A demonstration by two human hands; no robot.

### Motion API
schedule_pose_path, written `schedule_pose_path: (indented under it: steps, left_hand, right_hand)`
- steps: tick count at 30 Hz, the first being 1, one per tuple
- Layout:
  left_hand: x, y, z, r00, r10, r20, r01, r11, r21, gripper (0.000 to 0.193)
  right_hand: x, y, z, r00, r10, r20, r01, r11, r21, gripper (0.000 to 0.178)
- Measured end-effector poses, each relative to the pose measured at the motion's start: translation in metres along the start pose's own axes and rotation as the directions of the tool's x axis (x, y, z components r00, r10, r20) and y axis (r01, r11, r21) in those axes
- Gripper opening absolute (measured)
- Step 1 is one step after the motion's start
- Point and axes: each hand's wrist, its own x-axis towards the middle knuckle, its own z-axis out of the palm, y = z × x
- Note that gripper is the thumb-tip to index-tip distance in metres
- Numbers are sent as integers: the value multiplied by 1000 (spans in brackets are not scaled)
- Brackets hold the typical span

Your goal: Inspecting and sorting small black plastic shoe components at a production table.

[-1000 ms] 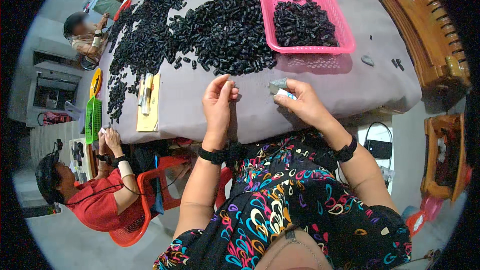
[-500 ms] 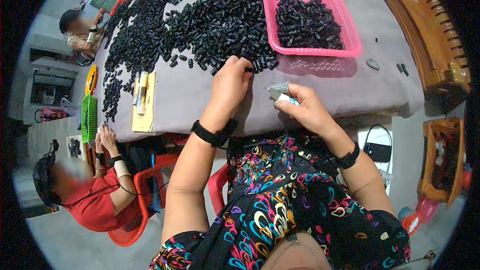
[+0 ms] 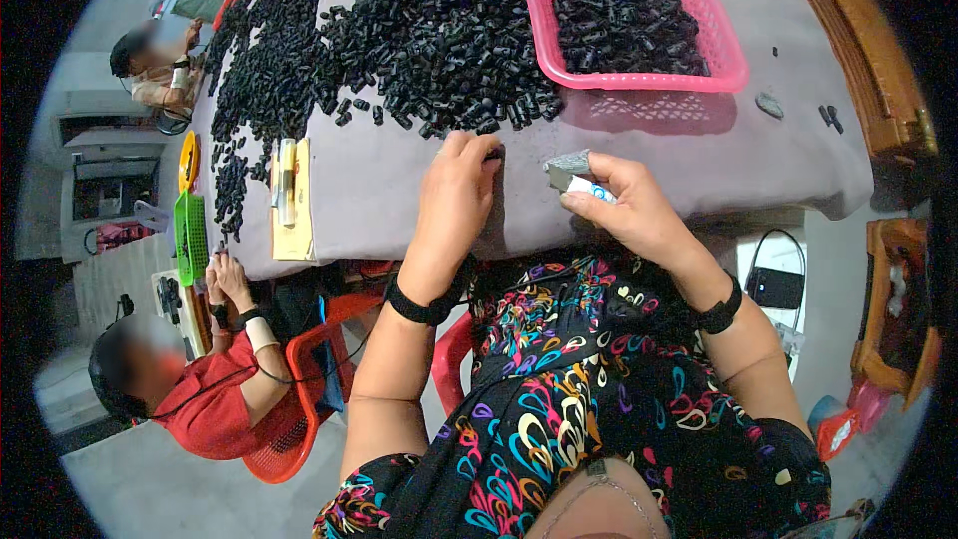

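Note:
My left hand (image 3: 454,190) is closed in a pinch just on the near side of a heap of small black cylindrical pieces (image 3: 439,45). A small black piece (image 3: 495,153) shows between its fingertips, mostly hidden by them. To the right, my right hand (image 3: 639,205) grips a short flat metal blade (image 3: 563,181) by its white-wrapped end (image 3: 591,189), with the thumb below and the index finger above. Grey tape (image 3: 569,162) covers that index fingertip. The blade points left, toward my left hand, with a gap between them.
A pink plastic basket (image 3: 649,81) holding more black pieces stands beyond my right hand. On the left lie a yellow pad (image 3: 303,200) and a tube (image 3: 287,185). A co-worker in red (image 3: 215,404) sits at left near a green basket (image 3: 189,240); others sit farther off.
My left hand has drawn back slightly from the heap's edge, still pinching. The right hand keeps the blade, tilted a little differently. The whole view has shifted slightly.

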Motion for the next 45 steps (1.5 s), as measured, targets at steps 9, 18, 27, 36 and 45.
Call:
schedule_pose_path:
  steps: [9,18,27,36,45]
  left_hand:
    - [-21,-4,5,830,-242,503,466,-196,-863,18]
    - [-33,8,16,812,-124,570,436,-521,-734,25]
    - [-35,13,26,824,-74,562,432,-560,-707,33]
    - [-38,19,26,826,-69,560,436,-553,-710,38]
    - [-44,23,27,825,-116,553,408,-555,-725,39]
  right_hand:
    - [-3,-6,0,999,-30,30,35,986,-162,25]
    - [-4,-13,5,984,130,122,-154,965,213,44]
    - [-5,-11,4,963,162,214,-202,964,176,42]
    - [-7,-5,8,980,95,175,-110,991,74,43]
    - [-9,-13,8,982,72,176,-73,997,-2,42]
